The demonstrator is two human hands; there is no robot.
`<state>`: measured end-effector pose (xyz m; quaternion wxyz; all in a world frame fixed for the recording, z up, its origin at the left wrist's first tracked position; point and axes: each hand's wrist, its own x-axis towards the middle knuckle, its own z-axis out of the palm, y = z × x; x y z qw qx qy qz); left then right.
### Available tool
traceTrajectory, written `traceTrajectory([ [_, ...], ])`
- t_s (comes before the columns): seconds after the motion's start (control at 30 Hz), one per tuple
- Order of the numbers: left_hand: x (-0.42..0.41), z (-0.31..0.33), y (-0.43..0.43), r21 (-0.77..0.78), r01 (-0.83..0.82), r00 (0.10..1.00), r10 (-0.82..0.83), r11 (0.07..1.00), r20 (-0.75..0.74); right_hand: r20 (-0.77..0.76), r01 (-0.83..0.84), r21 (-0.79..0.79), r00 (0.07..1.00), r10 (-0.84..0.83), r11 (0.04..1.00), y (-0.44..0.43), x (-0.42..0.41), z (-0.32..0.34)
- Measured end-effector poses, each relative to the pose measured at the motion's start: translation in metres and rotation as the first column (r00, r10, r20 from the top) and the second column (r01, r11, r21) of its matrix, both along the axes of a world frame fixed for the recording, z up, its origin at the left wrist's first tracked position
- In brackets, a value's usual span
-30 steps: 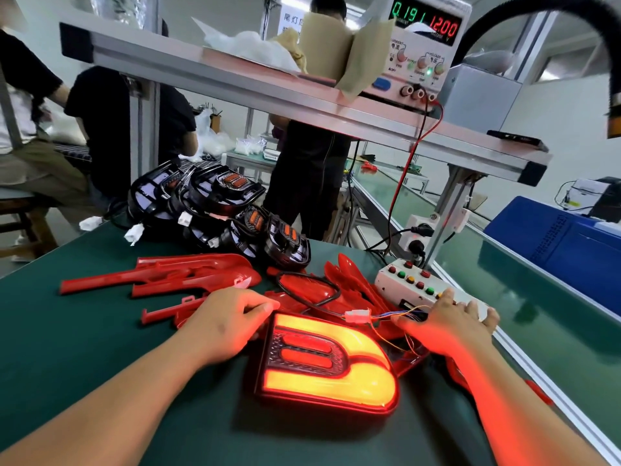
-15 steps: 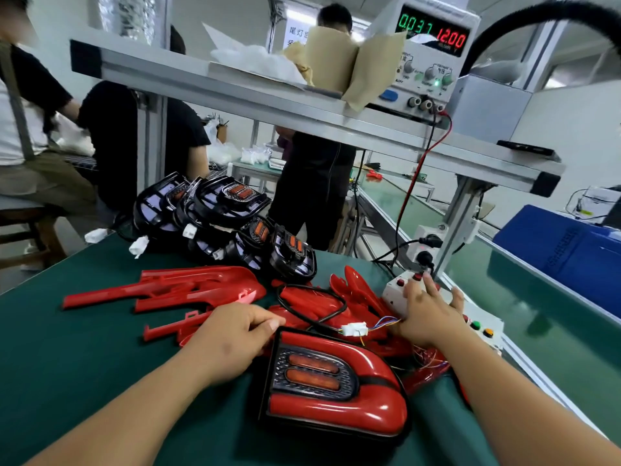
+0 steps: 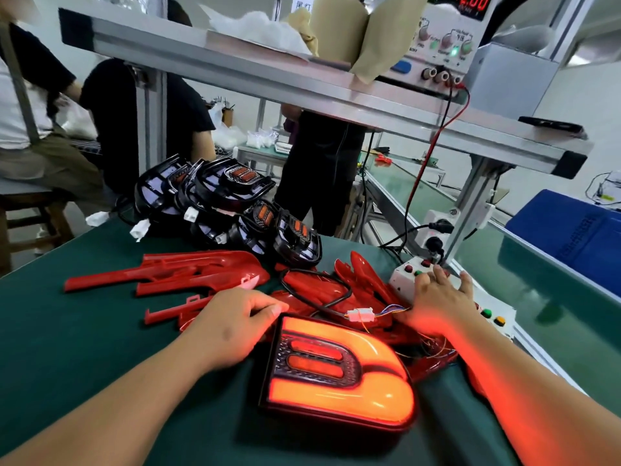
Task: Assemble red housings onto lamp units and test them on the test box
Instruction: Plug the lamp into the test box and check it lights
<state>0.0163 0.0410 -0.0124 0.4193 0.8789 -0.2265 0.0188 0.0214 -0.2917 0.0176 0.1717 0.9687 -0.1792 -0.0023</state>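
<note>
An assembled lamp with a red housing [image 3: 339, 371] lies on the green mat in front of me, its outer U band glowing orange-red. My left hand [image 3: 235, 326] grips its upper left corner with curled fingers. A white connector [image 3: 360, 314] links the lamp's black cable to coloured wires that run to the white test box [image 3: 408, 279]. My right hand [image 3: 440, 297] lies spread on the box, fingertips on its buttons. Loose red housings [image 3: 188, 269] lie behind my left hand. Black bare lamp units [image 3: 232, 203] are piled at the back.
An aluminium shelf [image 3: 302, 82] spans overhead, with a power supply [image 3: 447, 38] whose red and black leads hang down. A green conveyor belt [image 3: 537, 290] runs along the right, a blue crate [image 3: 578, 237] beyond it. People sit and stand behind the bench.
The lamp was lit, went dark half a second ago, and now glows again. My right hand has moved up the test box to its far buttons. My left hand stays on the lamp.
</note>
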Motion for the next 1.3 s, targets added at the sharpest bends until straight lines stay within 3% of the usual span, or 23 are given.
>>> traceTrajectory([
  [0.27, 0.002, -0.002, -0.001, 0.004, 0.022, 0.999, -0.022, 1.0, 0.028, -0.003, 0.001, 0.02, 1.0, -0.001, 1.0, 0.002, -0.001, 0.001],
  [0.43, 0.0, -0.002, -0.003, -0.018, 0.028, 1.0, -0.028, 0.999, 0.0, -0.084, -0.016, 0.149, 0.996, 0.028, 0.989, 0.002, -0.009, 0.023],
  [0.63, -0.001, 0.002, -0.002, 0.014, 0.033, 0.998, -0.033, 0.999, 0.057, -0.124, -0.217, 0.356, 0.953, 0.276, 0.909, 0.021, -0.033, 0.068],
  [0.77, -0.007, 0.01, 0.0, -0.017, -0.013, 0.997, 0.014, 1.0, 0.071, -0.015, -0.378, 0.414, 0.907, 0.421, 0.828, 0.051, -0.04, 0.068],
  [0.87, -0.006, 0.027, -0.001, -0.032, -0.049, 0.991, 0.053, 0.998, 0.123, -0.05, -0.404, 0.485, 0.873, 0.485, 0.776, 0.068, -0.041, 0.057],
  [1.03, 0.005, 0.063, -0.035, 0.112, 0.046, 0.975, -0.069, 0.993, 0.209, 0.046, -0.468, 0.453, 0.862, 0.505, 0.758, 0.073, -0.041, 0.045],
  [1.1, 0.008, 0.073, -0.06, 0.234, 0.124, 0.968, -0.17, 0.964, 0.185, 0.116, -0.494, 0.465, 0.857, 0.503, 0.735, 0.073, -0.041, 0.043],
  [1.2, 0.008, 0.077, -0.093, 0.465, 0.255, 0.938, -0.333, 0.848, 0.094, 0.205, -0.511, 0.496, 0.854, 0.477, 0.702, 0.07, -0.043, 0.044],
  [1.3, 0.011, 0.074, -0.105, 0.527, 0.287, 0.935, -0.352, 0.8, 0.026, 0.27, -0.516, 0.536, 0.855, 0.443, 0.669, 0.062, -0.045, 0.047],
])
